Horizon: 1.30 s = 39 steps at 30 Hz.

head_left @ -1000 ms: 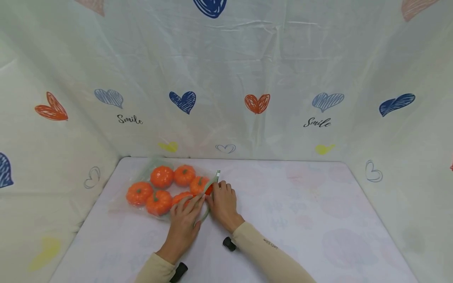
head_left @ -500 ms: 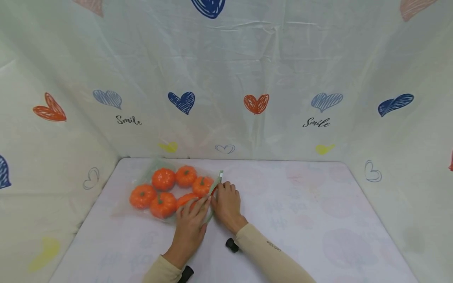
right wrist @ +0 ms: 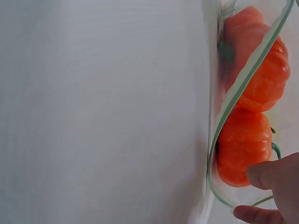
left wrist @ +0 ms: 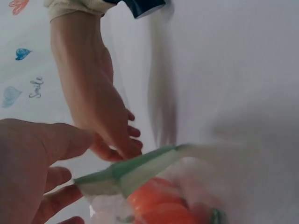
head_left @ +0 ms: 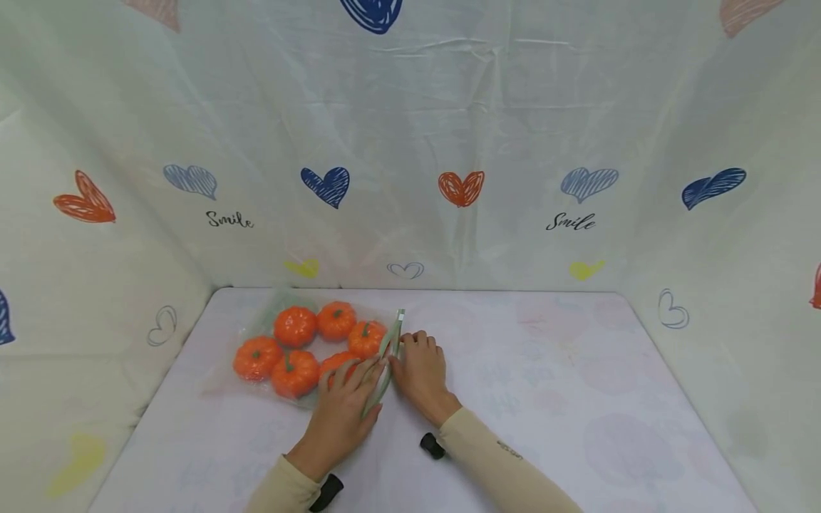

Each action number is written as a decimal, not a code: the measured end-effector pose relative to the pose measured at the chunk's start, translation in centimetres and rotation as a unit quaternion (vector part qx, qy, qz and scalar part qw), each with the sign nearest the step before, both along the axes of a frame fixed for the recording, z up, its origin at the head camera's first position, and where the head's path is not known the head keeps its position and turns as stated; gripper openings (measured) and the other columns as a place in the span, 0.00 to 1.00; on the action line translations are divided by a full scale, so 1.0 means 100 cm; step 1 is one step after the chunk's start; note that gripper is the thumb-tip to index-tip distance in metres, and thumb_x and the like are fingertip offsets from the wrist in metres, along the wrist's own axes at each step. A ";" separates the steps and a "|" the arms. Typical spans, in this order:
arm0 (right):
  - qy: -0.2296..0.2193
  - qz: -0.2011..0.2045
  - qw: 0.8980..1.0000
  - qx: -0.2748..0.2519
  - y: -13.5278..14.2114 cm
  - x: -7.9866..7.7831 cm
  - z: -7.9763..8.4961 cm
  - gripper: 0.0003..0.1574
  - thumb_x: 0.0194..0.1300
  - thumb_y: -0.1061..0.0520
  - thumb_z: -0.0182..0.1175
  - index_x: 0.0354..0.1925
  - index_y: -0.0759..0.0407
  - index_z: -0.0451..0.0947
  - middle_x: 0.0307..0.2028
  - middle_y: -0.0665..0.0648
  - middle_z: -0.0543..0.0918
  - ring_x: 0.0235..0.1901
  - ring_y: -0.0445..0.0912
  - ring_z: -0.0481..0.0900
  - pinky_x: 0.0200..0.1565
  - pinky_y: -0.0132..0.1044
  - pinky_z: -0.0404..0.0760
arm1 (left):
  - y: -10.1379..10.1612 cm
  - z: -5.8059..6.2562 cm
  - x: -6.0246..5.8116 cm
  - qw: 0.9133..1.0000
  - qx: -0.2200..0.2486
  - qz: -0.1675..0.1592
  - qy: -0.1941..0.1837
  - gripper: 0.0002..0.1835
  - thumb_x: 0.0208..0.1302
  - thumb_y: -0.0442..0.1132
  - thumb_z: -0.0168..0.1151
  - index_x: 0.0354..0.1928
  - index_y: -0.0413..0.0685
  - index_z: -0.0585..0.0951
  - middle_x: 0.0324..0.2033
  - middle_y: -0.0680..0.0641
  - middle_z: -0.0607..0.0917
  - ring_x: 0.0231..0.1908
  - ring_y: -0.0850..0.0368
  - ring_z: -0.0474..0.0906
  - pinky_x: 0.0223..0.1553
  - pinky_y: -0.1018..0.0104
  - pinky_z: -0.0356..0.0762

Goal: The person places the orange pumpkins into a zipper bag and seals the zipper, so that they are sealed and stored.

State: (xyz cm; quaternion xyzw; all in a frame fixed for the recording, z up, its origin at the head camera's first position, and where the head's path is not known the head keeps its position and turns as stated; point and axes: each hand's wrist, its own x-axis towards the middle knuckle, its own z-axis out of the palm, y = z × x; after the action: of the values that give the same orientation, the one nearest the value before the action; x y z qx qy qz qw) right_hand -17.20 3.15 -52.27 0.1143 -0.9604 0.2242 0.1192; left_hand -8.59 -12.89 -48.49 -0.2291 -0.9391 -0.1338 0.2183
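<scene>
A clear plastic bag with a green rim [head_left: 395, 335] lies on the left part of the table, its mouth facing right and gaping. Several small orange pumpkins [head_left: 293, 372] with green stems lie inside. My left hand [head_left: 343, 413] rests over the bag near the mouth, fingers stretched out. In the left wrist view its thumb [left wrist: 65, 140] stands apart from the fingers, whose tips meet the green strip [left wrist: 140, 168]. My right hand [head_left: 422, 370] is at the mouth's outer side, fingers bent at the rim. The right wrist view shows thumb and finger [right wrist: 257, 214] around the rim's edge, close by a pumpkin [right wrist: 245, 144].
The table [head_left: 545, 399] has a pale printed cover and extends to the right of the hands. A white curtain [head_left: 410, 107] with printed hearts stands behind and at both sides. Black wrist devices [head_left: 432, 445] hang under both sleeves.
Bag and both hands have shifted a little to the right. The right hand has moved slightly farther right, and the two sides of the bag's mouth now show apart.
</scene>
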 end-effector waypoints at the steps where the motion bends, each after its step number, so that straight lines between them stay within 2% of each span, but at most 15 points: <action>1: -0.002 0.001 1.000 -0.002 0.001 0.000 0.000 0.24 0.67 0.49 0.73 0.53 0.62 0.83 0.47 0.62 0.82 0.47 0.58 0.81 0.49 0.53 0.81 | -0.001 0.002 -0.001 1.000 -0.002 -0.004 -0.011 0.40 0.50 0.41 0.84 0.68 0.44 0.81 0.64 0.45 0.83 0.59 0.42 0.74 0.54 0.44 0.66; 5: 0.006 0.005 1.000 -0.001 0.007 0.000 -0.002 0.22 0.67 0.51 0.72 0.53 0.62 0.83 0.47 0.62 0.81 0.47 0.58 0.80 0.50 0.53 0.80 | -0.003 0.012 -0.010 0.998 -0.027 -0.009 -0.058 0.36 0.58 0.44 0.81 0.68 0.45 0.81 0.63 0.45 0.83 0.59 0.42 0.75 0.57 0.42 0.68; 11: 0.018 0.007 1.000 -0.002 0.012 -0.001 -0.002 0.20 0.68 0.52 0.71 0.53 0.62 0.82 0.47 0.63 0.81 0.47 0.59 0.81 0.49 0.54 0.80 | -0.007 0.032 -0.029 0.991 -0.043 -0.026 -0.122 0.31 0.66 0.44 0.74 0.69 0.43 0.81 0.66 0.42 0.81 0.63 0.38 0.73 0.63 0.35 0.68; 14: 0.017 0.006 1.000 0.002 0.013 -0.001 -0.001 0.20 0.69 0.52 0.70 0.53 0.62 0.82 0.47 0.63 0.81 0.48 0.59 0.80 0.49 0.53 0.80 | -0.010 0.040 -0.041 0.990 -0.034 -0.041 -0.128 0.28 0.68 0.43 0.72 0.68 0.41 0.81 0.67 0.40 0.80 0.65 0.36 0.72 0.64 0.35 0.66; 20: 0.016 0.008 1.000 -0.001 0.016 -0.005 0.002 0.19 0.71 0.53 0.69 0.54 0.63 0.81 0.48 0.63 0.81 0.48 0.59 0.80 0.50 0.54 0.80 | -0.016 0.049 -0.069 0.988 -0.052 -0.068 -0.132 0.29 0.71 0.45 0.69 0.71 0.42 0.78 0.69 0.42 0.78 0.68 0.37 0.70 0.66 0.33 0.64; 27: 0.016 0.016 1.000 -0.003 0.018 -0.014 0.005 0.19 0.75 0.53 0.65 0.56 0.64 0.80 0.50 0.64 0.81 0.50 0.60 0.81 0.53 0.55 0.80 | -0.015 0.055 -0.096 0.985 -0.107 -0.068 -0.116 0.30 0.72 0.47 0.69 0.72 0.44 0.77 0.68 0.45 0.80 0.66 0.41 0.72 0.67 0.38 0.67; 33: -0.007 0.029 0.999 -0.031 0.020 -0.023 0.014 0.20 0.77 0.53 0.62 0.57 0.66 0.80 0.51 0.66 0.83 0.50 0.62 0.82 0.50 0.56 0.82 | -0.012 0.057 -0.118 0.978 -0.135 -0.071 -0.141 0.28 0.76 0.47 0.64 0.72 0.44 0.77 0.68 0.45 0.80 0.67 0.41 0.71 0.68 0.39 0.66; 39: -0.051 0.041 0.996 -0.062 0.020 -0.034 0.019 0.21 0.78 0.53 0.60 0.59 0.68 0.79 0.52 0.68 0.83 0.50 0.63 0.83 0.51 0.57 0.82 | -0.010 0.058 -0.139 0.971 -0.163 -0.070 -0.160 0.27 0.76 0.46 0.65 0.72 0.45 0.78 0.67 0.45 0.81 0.68 0.42 0.71 0.70 0.40 0.65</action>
State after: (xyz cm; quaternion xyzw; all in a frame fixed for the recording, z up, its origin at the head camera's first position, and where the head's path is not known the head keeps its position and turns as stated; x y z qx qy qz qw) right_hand -20.65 5.18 -50.37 0.1348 -0.9439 0.2936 0.0681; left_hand -22.50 -13.84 -42.73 -0.3029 -0.9525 -0.0287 0.0153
